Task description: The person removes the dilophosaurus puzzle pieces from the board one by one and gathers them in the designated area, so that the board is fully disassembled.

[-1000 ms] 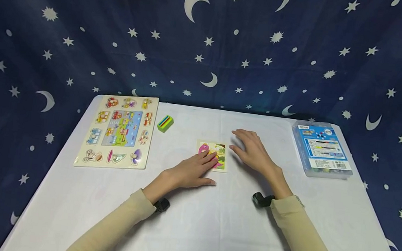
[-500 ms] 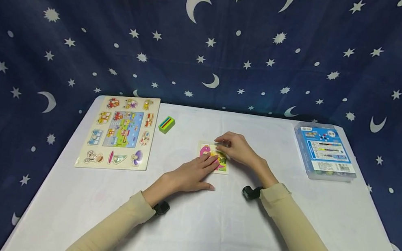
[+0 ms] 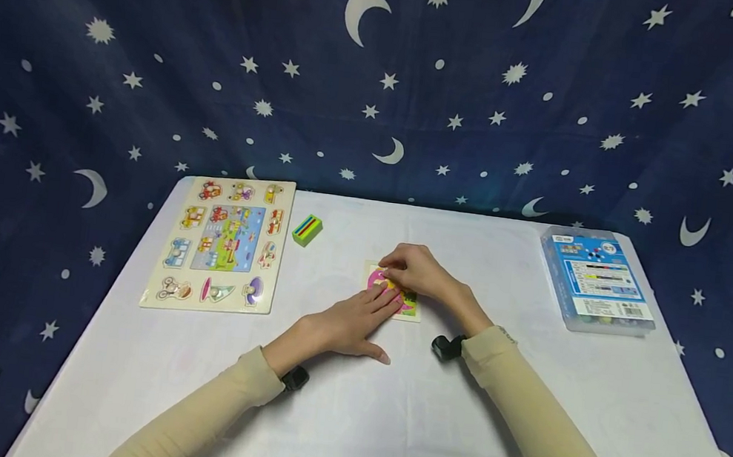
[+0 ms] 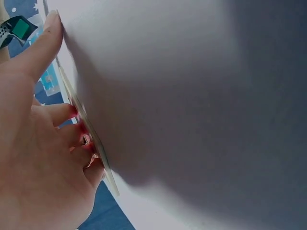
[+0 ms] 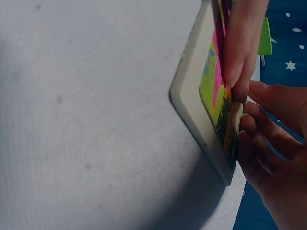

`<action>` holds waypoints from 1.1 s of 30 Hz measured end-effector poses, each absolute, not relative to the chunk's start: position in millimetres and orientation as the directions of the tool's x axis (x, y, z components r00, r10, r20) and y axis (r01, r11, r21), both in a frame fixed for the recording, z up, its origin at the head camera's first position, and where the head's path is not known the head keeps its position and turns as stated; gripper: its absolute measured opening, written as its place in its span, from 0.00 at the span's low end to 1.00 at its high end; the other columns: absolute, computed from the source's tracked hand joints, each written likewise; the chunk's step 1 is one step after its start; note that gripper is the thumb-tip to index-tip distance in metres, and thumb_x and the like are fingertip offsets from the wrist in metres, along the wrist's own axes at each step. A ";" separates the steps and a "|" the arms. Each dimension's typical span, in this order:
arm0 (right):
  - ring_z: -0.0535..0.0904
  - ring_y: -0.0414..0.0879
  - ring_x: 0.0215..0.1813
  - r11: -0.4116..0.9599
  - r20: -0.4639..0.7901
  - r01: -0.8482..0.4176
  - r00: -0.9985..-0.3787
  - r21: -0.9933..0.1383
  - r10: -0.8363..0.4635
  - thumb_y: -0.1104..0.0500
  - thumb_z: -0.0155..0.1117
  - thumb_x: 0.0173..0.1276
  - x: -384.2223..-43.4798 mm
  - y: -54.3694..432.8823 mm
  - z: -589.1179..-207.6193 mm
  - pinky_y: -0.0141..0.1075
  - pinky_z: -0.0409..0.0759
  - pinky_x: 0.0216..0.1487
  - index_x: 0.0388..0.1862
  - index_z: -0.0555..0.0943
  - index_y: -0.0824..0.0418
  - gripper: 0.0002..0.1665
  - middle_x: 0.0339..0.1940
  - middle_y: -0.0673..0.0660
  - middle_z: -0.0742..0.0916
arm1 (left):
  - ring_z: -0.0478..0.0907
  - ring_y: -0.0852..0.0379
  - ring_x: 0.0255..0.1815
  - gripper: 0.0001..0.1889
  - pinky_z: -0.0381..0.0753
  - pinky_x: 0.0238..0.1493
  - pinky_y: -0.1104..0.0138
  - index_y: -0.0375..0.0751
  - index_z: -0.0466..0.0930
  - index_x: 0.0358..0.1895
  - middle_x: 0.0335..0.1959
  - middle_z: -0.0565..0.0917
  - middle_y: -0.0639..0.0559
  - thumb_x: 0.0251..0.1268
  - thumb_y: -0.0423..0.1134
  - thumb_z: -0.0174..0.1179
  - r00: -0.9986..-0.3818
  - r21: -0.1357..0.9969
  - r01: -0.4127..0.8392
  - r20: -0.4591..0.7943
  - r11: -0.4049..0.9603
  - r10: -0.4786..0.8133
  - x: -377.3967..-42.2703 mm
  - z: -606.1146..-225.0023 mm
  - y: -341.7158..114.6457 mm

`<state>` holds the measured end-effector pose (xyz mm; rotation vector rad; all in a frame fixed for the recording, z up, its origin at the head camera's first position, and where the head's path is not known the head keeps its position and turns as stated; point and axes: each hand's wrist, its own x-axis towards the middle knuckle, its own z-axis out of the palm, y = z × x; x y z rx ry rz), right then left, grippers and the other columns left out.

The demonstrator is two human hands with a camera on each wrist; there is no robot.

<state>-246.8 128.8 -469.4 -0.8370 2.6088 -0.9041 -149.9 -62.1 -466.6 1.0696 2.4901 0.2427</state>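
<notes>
Two beige cloth sleeves (image 3: 206, 411) reach in from the near side of the white-covered worktop (image 3: 352, 428), each with a small black wrist camera (image 3: 295, 378) at the cuff. Beyond them, the left hand (image 3: 349, 325) lies with extended fingers flat on a small square picture puzzle (image 3: 409, 310), pale-rimmed and smooth, at mid-worktop, just as a second ago; the right hand (image 3: 425, 273), then apart on the puzzle's right, has come over its far part, fingers bent, tips close to the left fingertips. Both hands now share one thing, so the left seems to steady it while the right works; whether the right pinches a piece, I cannot tell. Well to the left lies a large cream rectangular board (image 3: 231, 237), flat vehicle pieces ringing a printed scene; well to the right, a clear plastic box (image 3: 602, 283) under a blue-and-white label. Toward the back, near the board, sits a lime-green block (image 3: 307, 230) with coloured stripes, and behind everything hangs a navy cloth (image 3: 317, 59) patterned with pale moons and stars.
</notes>
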 end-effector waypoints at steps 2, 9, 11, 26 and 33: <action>0.76 0.44 0.36 0.646 -0.055 -0.434 -0.803 -0.628 -0.593 0.61 0.70 0.70 -247.1 127.1 -468.8 0.33 0.76 0.41 0.51 0.90 0.64 0.13 0.38 0.55 0.88 | 0.34 0.46 0.87 0.54 0.45 0.85 0.54 0.41 0.44 0.85 0.86 0.43 0.46 0.67 0.68 0.59 -0.619 0.312 0.650 -0.311 0.693 0.721 -150.3 -467.0 -62.5; 0.79 0.46 0.41 0.667 -0.081 -0.381 -0.830 -0.640 -0.552 0.63 0.67 0.71 -247.5 124.3 -467.9 0.41 0.79 0.50 0.49 0.91 0.63 0.11 0.42 0.57 0.90 | 0.35 0.46 0.87 0.54 0.46 0.85 0.54 0.41 0.47 0.84 0.86 0.45 0.45 0.66 0.67 0.62 -0.623 0.345 0.632 -0.307 0.694 0.720 -150.6 -465.6 -62.1; 0.80 0.47 0.43 0.669 -0.094 -0.360 -0.836 -0.651 -0.541 0.63 0.65 0.71 -247.9 124.0 -467.8 0.44 0.79 0.54 0.48 0.90 0.63 0.12 0.44 0.58 0.91 | 0.37 0.45 0.87 0.54 0.46 0.85 0.54 0.40 0.47 0.84 0.86 0.45 0.44 0.66 0.66 0.63 -0.621 0.355 0.633 -0.298 0.688 0.725 -150.1 -465.7 -62.3; 0.78 0.44 0.34 0.643 -0.161 -0.213 -0.867 -0.735 -0.471 0.60 0.69 0.68 -251.7 122.6 -466.3 0.33 0.76 0.39 0.42 0.86 0.62 0.07 0.34 0.55 0.87 | 0.35 0.46 0.87 0.54 0.46 0.85 0.53 0.41 0.47 0.84 0.86 0.45 0.45 0.65 0.65 0.64 -0.629 0.377 0.612 -0.301 0.696 0.716 -151.3 -465.1 -62.7; 0.75 0.44 0.29 0.628 -0.181 -0.171 -0.872 -0.759 -0.455 0.62 0.68 0.70 -251.9 123.8 -466.4 0.32 0.72 0.27 0.45 0.87 0.63 0.08 0.34 0.56 0.87 | 0.37 0.47 0.87 0.54 0.46 0.85 0.54 0.42 0.48 0.84 0.86 0.47 0.45 0.65 0.65 0.64 -0.627 0.365 0.622 -0.297 0.693 0.720 -151.7 -466.0 -62.6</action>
